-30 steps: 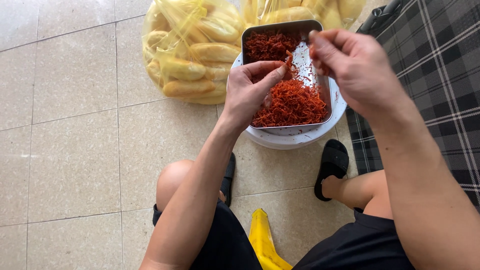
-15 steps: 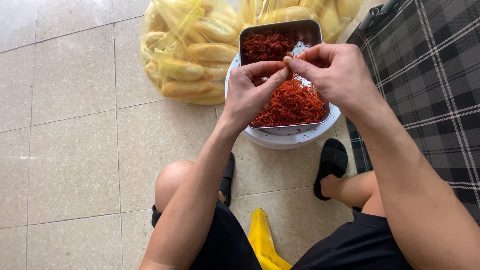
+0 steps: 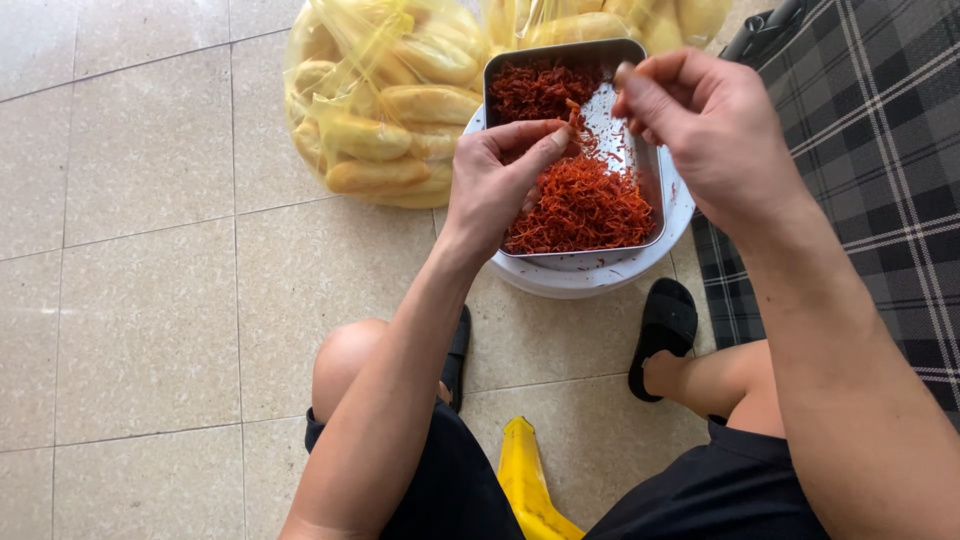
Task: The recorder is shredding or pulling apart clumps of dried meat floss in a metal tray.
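Looking down, we see our left hand (image 3: 497,180) pinching red shreds (image 3: 585,200) in the metal tray (image 3: 640,165), which sits on a white bucket (image 3: 590,280). Our right hand (image 3: 700,130) pinches maybe one strand above. Bagged bread rolls (image 3: 385,105) lie beside.

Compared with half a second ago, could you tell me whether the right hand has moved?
Yes. The right hand has pulled away from the left hand, toward the right rim of the metal tray.
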